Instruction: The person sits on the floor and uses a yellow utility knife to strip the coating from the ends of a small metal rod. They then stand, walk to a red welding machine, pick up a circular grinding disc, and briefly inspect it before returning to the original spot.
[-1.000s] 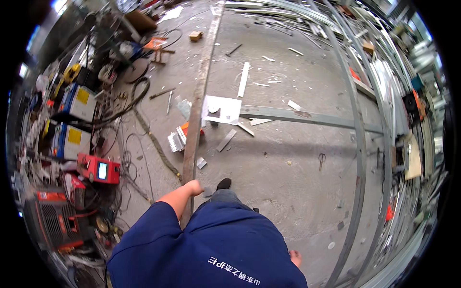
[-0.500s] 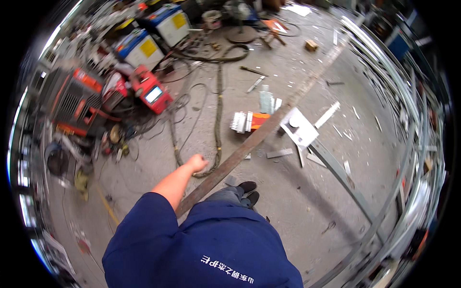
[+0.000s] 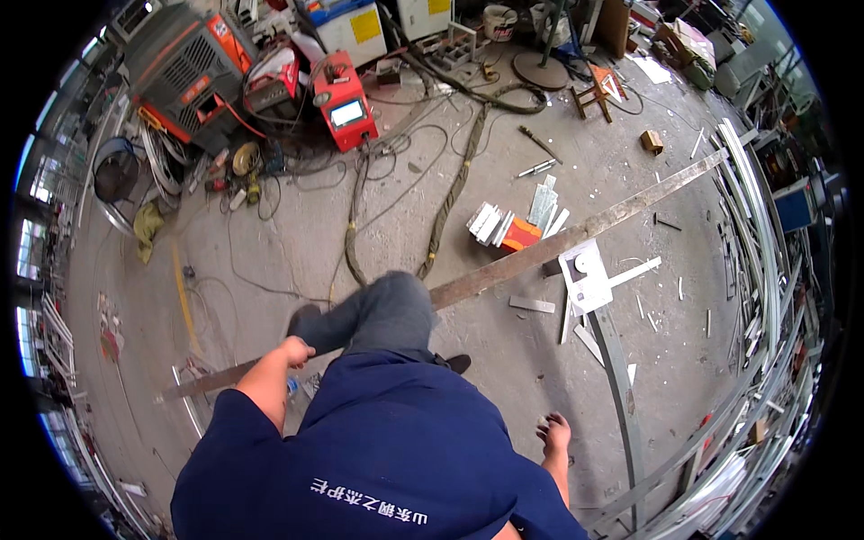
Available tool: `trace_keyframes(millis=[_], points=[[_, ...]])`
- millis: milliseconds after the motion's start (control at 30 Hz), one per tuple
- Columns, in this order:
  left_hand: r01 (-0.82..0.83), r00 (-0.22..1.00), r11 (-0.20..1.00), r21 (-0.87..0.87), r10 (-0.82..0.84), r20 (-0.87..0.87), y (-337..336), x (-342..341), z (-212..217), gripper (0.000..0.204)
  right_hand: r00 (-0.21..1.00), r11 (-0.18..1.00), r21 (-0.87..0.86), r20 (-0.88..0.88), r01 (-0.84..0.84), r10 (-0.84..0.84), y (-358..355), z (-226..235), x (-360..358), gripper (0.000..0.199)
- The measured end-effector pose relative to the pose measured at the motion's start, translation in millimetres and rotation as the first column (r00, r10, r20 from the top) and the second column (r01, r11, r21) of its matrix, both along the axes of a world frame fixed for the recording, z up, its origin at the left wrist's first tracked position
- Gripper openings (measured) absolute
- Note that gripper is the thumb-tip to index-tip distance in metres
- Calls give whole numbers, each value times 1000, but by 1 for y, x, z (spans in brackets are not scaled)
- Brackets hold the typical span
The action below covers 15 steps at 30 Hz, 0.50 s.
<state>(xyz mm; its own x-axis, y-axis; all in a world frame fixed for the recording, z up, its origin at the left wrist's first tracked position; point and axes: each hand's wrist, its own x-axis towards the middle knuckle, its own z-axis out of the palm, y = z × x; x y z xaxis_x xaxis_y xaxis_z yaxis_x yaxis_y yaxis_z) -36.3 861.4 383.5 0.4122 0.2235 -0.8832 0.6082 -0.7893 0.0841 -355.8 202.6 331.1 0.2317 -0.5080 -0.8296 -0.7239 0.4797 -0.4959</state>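
Note:
My left hand (image 3: 296, 352) has its fingers curled and overlaps a long rusty metal bar (image 3: 531, 259) in the picture; whether they touch, I cannot tell. What the hand holds, if anything, is hidden. The bar runs from the far right, passes behind my bent leg (image 3: 391, 310) and shows again at the left. Low on the right is my right hand (image 3: 555, 434), fingers bent around something small and pale that is too small to name. A white sheet with a round white thing (image 3: 586, 277) on it lies at the near end of a grey metal beam (image 3: 616, 369).
A stack of short silver pieces (image 3: 490, 225) and an orange item (image 3: 521, 236) sit beside the bar. Cables (image 3: 454, 193) loop over the floor toward a red machine with a screen (image 3: 343, 101). Long metal profiles (image 3: 756, 207) line the right side. Metal offcuts (image 3: 532, 305) are scattered about.
The view has swung, and the left hand now appears lower and farther left. My bent leg has come up in front of the bar. The right hand has come into sight.

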Motion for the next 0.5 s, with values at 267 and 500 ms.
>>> trace_keyframes(millis=[267,500], points=[[-127,980,984,-127,145,137,32,97,-11,29,965,976,7,-153,-216,214,70,17,154,45],[-40,987,993,-114,57,151,128,257,-105,36,983,997,-70,-182,-27,14,140,10,275,34]])
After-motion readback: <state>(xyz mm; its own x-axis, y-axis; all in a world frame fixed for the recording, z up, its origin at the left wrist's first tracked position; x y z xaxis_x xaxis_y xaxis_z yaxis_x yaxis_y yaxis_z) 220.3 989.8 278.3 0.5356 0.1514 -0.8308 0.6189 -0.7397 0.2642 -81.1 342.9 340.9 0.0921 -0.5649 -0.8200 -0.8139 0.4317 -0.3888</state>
